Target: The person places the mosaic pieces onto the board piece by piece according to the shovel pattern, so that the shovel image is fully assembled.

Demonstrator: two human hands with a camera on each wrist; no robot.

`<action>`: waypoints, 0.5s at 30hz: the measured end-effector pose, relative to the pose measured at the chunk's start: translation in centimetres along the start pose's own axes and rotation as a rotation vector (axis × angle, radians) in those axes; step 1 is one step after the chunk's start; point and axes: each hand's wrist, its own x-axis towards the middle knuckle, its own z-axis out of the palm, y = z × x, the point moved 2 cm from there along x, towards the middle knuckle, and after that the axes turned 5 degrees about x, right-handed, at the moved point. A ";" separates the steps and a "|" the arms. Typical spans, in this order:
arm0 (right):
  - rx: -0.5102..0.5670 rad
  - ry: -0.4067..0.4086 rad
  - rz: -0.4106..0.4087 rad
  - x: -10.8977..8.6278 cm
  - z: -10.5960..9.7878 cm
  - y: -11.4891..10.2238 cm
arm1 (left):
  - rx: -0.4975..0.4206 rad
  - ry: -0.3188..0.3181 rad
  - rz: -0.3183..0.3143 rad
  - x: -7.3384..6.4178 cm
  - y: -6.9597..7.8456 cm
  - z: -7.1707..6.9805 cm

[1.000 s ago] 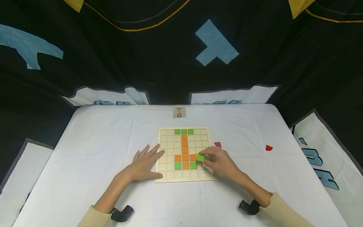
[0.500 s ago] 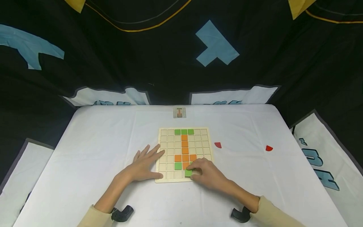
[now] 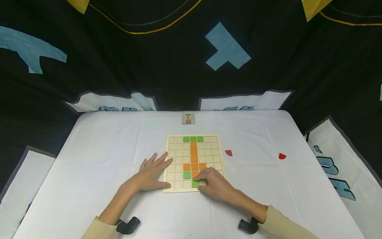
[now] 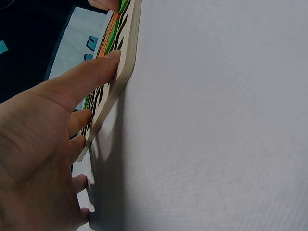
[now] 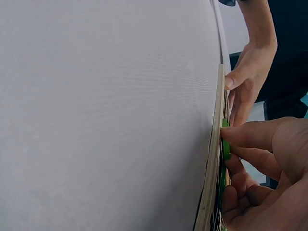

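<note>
A pale wooden grid board [image 3: 176, 189] lies flat on the white table, with orange and green square tiles set in its cells. My right hand [image 3: 217, 186] pinches a green square tile [image 3: 195, 184] between thumb and fingers, at the bottom row below the orange column. In the right wrist view this green tile [image 5: 226, 139] stands slightly proud of the board, tilt unclear. My left hand [image 3: 150, 173] rests spread on the board's left edge, its thumb on the near left corner. A green tile [image 3: 186, 175] sits left of the lowest orange tile [image 3: 195, 174]; the right hand partly covers its counterpart.
Two red quarter-round pieces lie right of the board, one close by [image 3: 228, 153] and one farther off [image 3: 282, 156]. Behind the board is a small pattern card [image 3: 188, 119]. A dark cloth [image 3: 134, 66] hangs beyond the table's far edge.
My right hand has carried the green tile from right of the orange row down and left to the bottom row. The left hand has stayed on the board's edge.
</note>
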 end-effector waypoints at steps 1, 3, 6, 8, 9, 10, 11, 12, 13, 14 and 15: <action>-0.003 0.002 -0.003 0.0 0.0 0.0 | -0.003 0.000 0.000 0.0 0.0 0.0; -0.008 0.011 -0.010 0.0 0.1 -0.1 | -0.002 0.003 0.002 0.0 0.0 0.1; -0.006 0.027 -0.016 0.0 0.1 -0.2 | 0.006 0.008 0.004 0.0 0.0 0.1; -0.004 0.038 -0.020 0.0 0.2 -0.3 | 0.009 0.013 0.005 0.1 0.0 0.2; 0.000 0.042 -0.019 0.0 0.2 -0.3 | 0.009 0.015 0.004 0.1 0.0 0.2; 0.002 0.046 -0.024 0.0 0.2 -0.3 | 0.008 0.015 0.004 0.1 0.0 0.2; 0.001 0.052 -0.031 0.0 0.3 -0.3 | 0.007 0.017 0.004 0.1 0.0 0.2; 0.001 0.058 -0.039 0.0 0.3 -0.2 | 0.007 0.017 0.004 0.1 0.0 0.2; 0.002 0.063 -0.046 0.0 0.3 -0.2 | 0.008 0.016 0.004 0.1 0.0 0.2; 0.004 0.069 -0.054 0.0 0.3 -0.1 | 0.008 0.016 0.005 0.1 0.0 0.2; 0.006 0.074 -0.061 0.0 0.3 -0.1 | 0.009 0.016 0.006 0.1 0.0 0.2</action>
